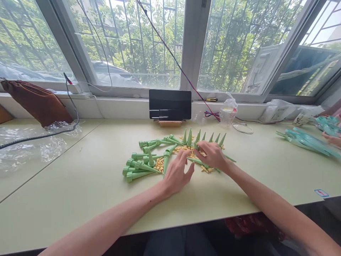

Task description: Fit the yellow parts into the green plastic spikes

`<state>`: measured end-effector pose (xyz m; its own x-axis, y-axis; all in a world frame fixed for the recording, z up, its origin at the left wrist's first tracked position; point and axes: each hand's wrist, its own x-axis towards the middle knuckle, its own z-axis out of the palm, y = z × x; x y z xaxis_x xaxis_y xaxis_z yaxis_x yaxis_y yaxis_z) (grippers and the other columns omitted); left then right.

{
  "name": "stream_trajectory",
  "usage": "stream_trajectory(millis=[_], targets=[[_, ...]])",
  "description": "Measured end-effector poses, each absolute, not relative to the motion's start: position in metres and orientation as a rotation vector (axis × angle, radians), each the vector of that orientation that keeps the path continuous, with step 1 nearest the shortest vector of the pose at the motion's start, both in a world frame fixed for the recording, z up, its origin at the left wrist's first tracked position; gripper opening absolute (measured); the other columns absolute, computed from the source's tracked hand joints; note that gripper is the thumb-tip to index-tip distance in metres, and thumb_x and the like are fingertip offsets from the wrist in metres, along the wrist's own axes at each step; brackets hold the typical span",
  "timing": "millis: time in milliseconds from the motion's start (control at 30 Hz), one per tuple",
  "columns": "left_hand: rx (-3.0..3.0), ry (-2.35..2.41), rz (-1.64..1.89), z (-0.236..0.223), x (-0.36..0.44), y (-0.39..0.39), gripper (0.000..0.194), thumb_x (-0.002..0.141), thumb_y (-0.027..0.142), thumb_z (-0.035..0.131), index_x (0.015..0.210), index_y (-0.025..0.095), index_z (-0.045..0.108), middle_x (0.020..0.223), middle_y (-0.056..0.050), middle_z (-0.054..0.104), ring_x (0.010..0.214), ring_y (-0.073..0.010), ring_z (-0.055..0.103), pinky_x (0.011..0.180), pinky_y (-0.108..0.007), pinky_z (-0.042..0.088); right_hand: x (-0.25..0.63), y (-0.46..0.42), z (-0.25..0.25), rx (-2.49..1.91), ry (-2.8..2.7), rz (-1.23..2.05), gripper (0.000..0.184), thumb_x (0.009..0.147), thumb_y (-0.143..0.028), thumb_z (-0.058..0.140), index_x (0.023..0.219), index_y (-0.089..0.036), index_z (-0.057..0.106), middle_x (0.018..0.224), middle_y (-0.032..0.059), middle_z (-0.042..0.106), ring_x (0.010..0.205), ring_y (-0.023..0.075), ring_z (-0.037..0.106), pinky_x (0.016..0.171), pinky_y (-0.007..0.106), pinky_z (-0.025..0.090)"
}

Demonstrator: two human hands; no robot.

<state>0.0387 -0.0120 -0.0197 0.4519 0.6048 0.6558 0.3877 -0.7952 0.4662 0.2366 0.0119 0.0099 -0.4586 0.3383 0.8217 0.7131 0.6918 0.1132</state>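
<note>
My left hand [178,170] is over the near side of the pile, thumb and fingers apart, with nothing visible in its grasp. Farther right, the fingers of my right hand [211,154] are closed around the lower part of a green plastic spike [196,145]; the grip is partly hidden. Beyond it stands a row of upright green spikes [211,137]. On the left lie several capped green spikes [138,175], with one upright among them. Small yellow plastic pieces [159,165] are scattered between the spikes and under my hands.
A dark tablet [170,105] leans on a stand [170,123] by the window. Behind at right are a bagged cup [228,113] and a coiled white cable [242,128]. Teal plastic items [309,140] lie near another person's hand [333,138]. Clear plastic wrap [50,145] covers the left side.
</note>
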Motion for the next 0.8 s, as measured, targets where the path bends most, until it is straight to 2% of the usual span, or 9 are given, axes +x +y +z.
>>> stream_trajectory(millis=[100,200,333,467,633,800], targets=[[2.322,0.885,1.379,-0.018,0.039,-0.009,0.052,0.087,0.016,0.056,0.135,0.025,0.035,0.126,-0.012,0.047,0.103,-0.0211,0.058,0.075,-0.034,0.055,0.213,0.013,0.01,-0.755,-2.137,-0.46,0.012,0.097,-0.024,0.047,0.086,-0.019,0.051,0.06,-0.0032,0.055,0.049,0.0095,0.046,0.049,0.021,0.033],[2.287,0.87,1.41,-0.018,0.037,-0.005,0.049,0.086,0.009,0.051,0.132,0.023,0.037,0.124,-0.013,0.05,0.115,-0.0243,0.054,0.086,-0.04,0.054,0.196,0.017,0.007,-0.761,-2.193,-0.381,0.015,0.098,-0.027,0.042,0.086,-0.021,0.05,0.06,-0.0016,0.055,0.051,0.0114,0.048,0.05,0.023,0.035],[2.246,0.896,1.373,-0.02,0.034,-0.002,0.039,0.089,0.007,0.045,0.125,0.023,0.043,0.113,-0.009,0.06,0.103,-0.0217,0.06,0.083,-0.038,0.053,0.193,0.02,-0.001,-0.789,-2.181,-0.357,0.021,0.099,-0.029,0.039,0.083,-0.022,0.05,0.062,0.0015,0.057,0.053,0.014,0.049,0.052,0.025,0.036],[2.116,0.941,1.278,-0.02,0.035,-0.001,0.023,0.096,0.019,0.046,0.118,0.022,0.047,0.101,-0.005,0.064,0.085,-0.0172,0.062,0.075,-0.032,0.053,0.205,0.017,-0.007,-0.76,-2.154,-0.318,0.027,0.101,-0.026,0.031,0.089,-0.019,0.054,0.072,0.0052,0.062,0.058,0.014,0.052,0.054,0.024,0.038],[1.93,0.967,1.225,-0.02,0.037,0.001,0.019,0.097,0.03,0.046,0.115,0.022,0.047,0.078,0.002,0.056,0.063,-0.0127,0.055,0.061,-0.025,0.049,0.213,0.018,-0.001,-0.967,-2.054,-0.326,0.038,0.103,-0.029,0.027,0.083,-0.018,0.057,0.067,0.0035,0.059,0.052,0.0122,0.046,0.053,0.023,0.034],[1.98,0.978,1.224,-0.016,0.037,-0.001,0.013,0.096,0.032,0.048,0.104,0.021,0.048,0.073,0.003,0.051,0.061,-0.012,0.05,0.059,-0.024,0.047,0.225,0.025,0.008,-1.067,-2.06,-0.346,0.043,0.103,-0.032,0.03,0.075,-0.018,0.058,0.06,0.0012,0.055,0.052,0.0113,0.043,0.054,0.022,0.032]])
